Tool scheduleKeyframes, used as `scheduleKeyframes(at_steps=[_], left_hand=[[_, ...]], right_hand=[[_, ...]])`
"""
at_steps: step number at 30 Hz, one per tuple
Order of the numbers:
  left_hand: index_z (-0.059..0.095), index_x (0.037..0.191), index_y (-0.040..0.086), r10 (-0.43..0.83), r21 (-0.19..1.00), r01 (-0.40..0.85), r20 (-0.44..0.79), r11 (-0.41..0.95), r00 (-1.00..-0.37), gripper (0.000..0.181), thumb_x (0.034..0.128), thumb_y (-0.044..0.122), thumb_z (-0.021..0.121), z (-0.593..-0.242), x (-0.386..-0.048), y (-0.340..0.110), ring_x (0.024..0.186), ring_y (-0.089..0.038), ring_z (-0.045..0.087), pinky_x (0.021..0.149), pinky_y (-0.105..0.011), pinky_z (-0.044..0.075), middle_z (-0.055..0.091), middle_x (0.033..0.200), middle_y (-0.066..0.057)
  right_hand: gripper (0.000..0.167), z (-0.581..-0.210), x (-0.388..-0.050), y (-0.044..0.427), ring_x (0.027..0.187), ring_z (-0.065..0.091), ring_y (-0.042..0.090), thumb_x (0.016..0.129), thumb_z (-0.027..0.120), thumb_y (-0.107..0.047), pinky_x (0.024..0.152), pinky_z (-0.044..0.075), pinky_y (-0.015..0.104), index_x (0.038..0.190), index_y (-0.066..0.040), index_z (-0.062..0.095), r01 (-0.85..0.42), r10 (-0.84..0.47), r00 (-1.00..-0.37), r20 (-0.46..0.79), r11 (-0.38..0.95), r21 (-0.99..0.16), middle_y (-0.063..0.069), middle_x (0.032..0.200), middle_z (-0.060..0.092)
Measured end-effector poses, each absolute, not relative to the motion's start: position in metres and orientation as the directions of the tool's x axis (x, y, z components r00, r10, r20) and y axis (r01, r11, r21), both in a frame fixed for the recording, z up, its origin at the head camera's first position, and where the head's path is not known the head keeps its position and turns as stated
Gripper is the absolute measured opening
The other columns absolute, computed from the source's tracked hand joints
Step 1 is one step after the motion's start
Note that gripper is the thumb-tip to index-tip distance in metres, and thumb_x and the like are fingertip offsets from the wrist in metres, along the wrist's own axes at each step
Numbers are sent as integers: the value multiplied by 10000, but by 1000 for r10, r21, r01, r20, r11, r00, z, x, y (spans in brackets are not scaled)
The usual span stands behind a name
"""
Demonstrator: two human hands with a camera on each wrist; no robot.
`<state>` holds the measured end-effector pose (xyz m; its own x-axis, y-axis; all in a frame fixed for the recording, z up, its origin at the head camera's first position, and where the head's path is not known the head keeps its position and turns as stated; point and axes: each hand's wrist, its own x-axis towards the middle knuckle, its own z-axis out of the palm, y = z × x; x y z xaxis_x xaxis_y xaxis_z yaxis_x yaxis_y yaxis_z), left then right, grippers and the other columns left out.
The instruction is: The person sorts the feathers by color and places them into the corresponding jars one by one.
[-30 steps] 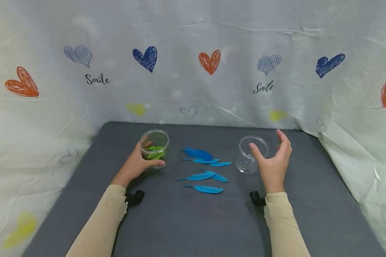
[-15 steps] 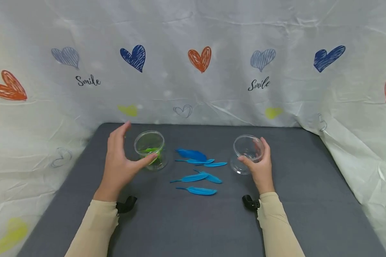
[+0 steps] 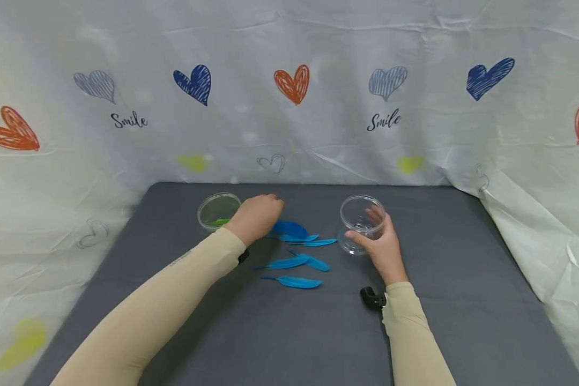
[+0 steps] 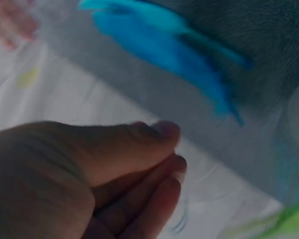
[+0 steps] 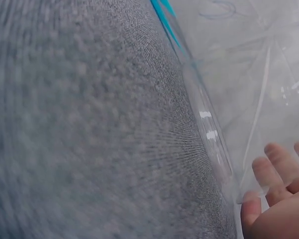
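Note:
My left hand is above the upper group of blue feathers. Its thumb and fingertips meet in the left wrist view, and I see nothing between them; a darker blue feather lies beyond. My right hand grips a clear plastic cup from its right side, thumb in front and fingers behind. No feathers show inside that cup. On the left, a second clear cup holds green feathers, and my left hand partly covers it.
More blue feathers lie at mid-table, a crossed pair and a single one nearer me. A grey cloth covers the table. Behind it hangs a white curtain printed with hearts.
My left hand has let go of the green feathers' cup and moved right to the blue feathers, its fingers closing together. My right hand has come in from the right and taken hold of the other cup.

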<state>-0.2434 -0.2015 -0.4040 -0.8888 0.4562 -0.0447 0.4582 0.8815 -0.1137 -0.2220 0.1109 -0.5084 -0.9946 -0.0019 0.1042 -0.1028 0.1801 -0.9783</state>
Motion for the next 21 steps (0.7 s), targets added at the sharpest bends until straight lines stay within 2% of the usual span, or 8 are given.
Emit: scheduleKeyframes(at_steps=[4, 8, 15, 21], left_hand=[[758, 1033, -3, 362, -110, 372, -105, 922, -926, 151, 1078, -6, 613, -422, -255, -196, 845, -336, 750, 705, -448, 670, 746, 949, -191], [739, 958, -3, 282, -93, 297, -151, 950, -948, 188, 1081, -9, 596, -433, -257, -199, 802, -356, 752, 688, -484, 672, 738, 900, -202], [755, 869, 28, 283, -77, 298, -161, 951, -946, 266, 1069, -35, 592, -436, -261, -202, 756, -333, 750, 697, -497, 666, 743, 832, -170], [754, 842, 49, 313, -127, 333, -155, 934, -937, 251, 1054, -13, 636, -438, -261, -199, 704, -306, 738, 646, -474, 661, 739, 789, -146]], right_hand=[[1009, -509, -225, 112, 1601, 391, 232, 877, 932, -342, 1291, 325, 544, 1679, -165, 345, -104, -8, -994, 105, 200, -974, 2, 1679, 480], [1088, -509, -226, 109, 1601, 398, 207, 831, 964, -399, 1291, 336, 534, 1689, -194, 328, -105, -25, -994, 102, 225, -969, -25, 1680, 478], [1141, -508, -225, 110, 1600, 397, 201, 813, 972, -432, 1308, 320, 530, 1704, -206, 297, -105, -24, -994, 103, 242, -964, -39, 1681, 475], [1140, -507, -227, 112, 1601, 393, 203, 814, 966, -455, 1292, 335, 538, 1706, -235, 291, -97, -26, -995, 94, 247, -964, -35, 1686, 470]])
